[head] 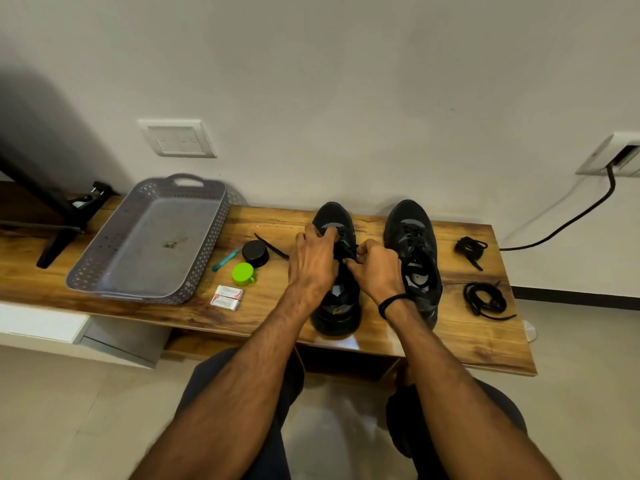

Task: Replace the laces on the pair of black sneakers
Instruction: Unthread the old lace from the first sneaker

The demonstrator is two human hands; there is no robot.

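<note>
Two black sneakers stand side by side on a wooden bench (450,341), toes toward the wall. Both my hands are on the left sneaker (337,306). My left hand (313,261) grips its upper near the laces, fingers curled over the tongue area. My right hand (375,268) pinches the black lace at the eyelets. A loose lace end (272,245) trails left from that shoe. The right sneaker (414,251) stands laced and untouched. Two coiled black laces (471,249) (483,299) lie to its right.
A grey perforated tray (114,271) sits on the left of the bench. Between the tray and the shoes lie a black round tin (255,252), a green cap (243,273), a teal tool (225,259) and two small white boxes (227,297). A black stand (65,223) is at far left.
</note>
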